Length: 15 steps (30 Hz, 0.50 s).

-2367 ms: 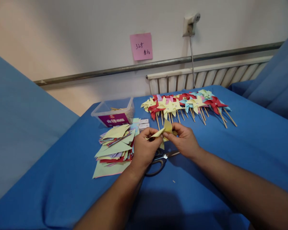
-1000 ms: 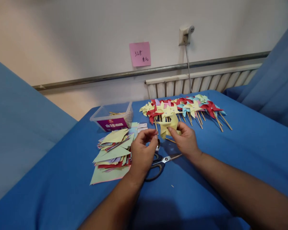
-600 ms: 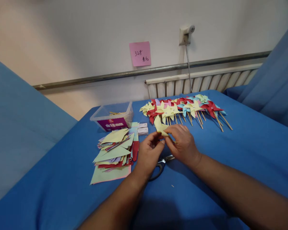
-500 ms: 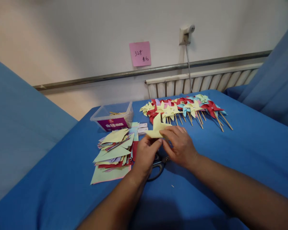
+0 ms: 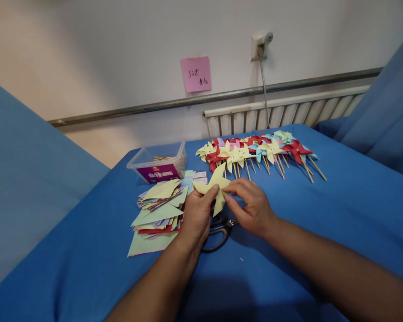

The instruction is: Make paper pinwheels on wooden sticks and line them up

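Note:
Both hands meet over the middle of the blue-covered table [image 5: 322, 210]. My left hand [image 5: 197, 213] and my right hand [image 5: 249, 206] pinch a yellow paper pinwheel [image 5: 216, 184] between their fingertips, its folded blades fanning up and down. Black-handled scissors [image 5: 217, 232] lie on the cloth just beneath the hands. A loose stack of cut coloured paper squares [image 5: 159, 209] sits to the left of my left hand.
A row of several finished pinwheels on wooden sticks [image 5: 258, 151] lies at the far side. A clear plastic box with sticks [image 5: 158, 162] stands at the far left, small white packets [image 5: 200, 177] beside it. Behind are a wall, radiator [image 5: 282, 112] and pink note [image 5: 196, 74].
The yellow pinwheel went from my right hand alone into both hands, and they drew it nearer and slightly left, turning it so its blades spread out.

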Tool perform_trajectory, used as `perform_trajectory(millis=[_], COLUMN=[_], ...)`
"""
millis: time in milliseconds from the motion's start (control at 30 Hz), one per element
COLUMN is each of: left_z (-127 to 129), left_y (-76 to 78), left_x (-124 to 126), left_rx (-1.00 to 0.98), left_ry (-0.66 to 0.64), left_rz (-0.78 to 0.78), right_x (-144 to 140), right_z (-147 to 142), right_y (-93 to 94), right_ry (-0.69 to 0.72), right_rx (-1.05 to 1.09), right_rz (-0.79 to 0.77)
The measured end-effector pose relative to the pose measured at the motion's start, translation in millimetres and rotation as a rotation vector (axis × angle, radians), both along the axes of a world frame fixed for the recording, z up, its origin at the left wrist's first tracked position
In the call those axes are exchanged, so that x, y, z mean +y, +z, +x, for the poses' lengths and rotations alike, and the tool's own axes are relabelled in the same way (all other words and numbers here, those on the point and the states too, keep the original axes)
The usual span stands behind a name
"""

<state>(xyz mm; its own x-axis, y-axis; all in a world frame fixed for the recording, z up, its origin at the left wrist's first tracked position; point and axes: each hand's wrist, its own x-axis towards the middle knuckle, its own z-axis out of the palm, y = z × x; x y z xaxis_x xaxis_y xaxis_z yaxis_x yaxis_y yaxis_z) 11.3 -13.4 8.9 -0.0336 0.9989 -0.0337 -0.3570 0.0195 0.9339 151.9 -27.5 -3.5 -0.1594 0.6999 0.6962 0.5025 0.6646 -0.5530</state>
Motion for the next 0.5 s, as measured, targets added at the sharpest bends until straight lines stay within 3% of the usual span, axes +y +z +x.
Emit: perform_trajectory(millis=[167, 333, 500], left_z=[0, 2, 1], left_y=[3.5, 2.9, -3.8], left_x=[-5, -6, -6], left_rx=[0.102, 0.155, 0.104], left_ry=[0.014, -0.007, -0.078], left_rz=[-0.080, -0.125, -0.085], right_x=[12, 16, 19], right_z=[1, -3, -4], right_y=[-5.6, -11.3, -12.3], right_ry=[-0.089, 0.092, 0.146], right_rx=[0.303, 0.490, 0.621], right_rz=[-0.143, -0.496, -0.623])
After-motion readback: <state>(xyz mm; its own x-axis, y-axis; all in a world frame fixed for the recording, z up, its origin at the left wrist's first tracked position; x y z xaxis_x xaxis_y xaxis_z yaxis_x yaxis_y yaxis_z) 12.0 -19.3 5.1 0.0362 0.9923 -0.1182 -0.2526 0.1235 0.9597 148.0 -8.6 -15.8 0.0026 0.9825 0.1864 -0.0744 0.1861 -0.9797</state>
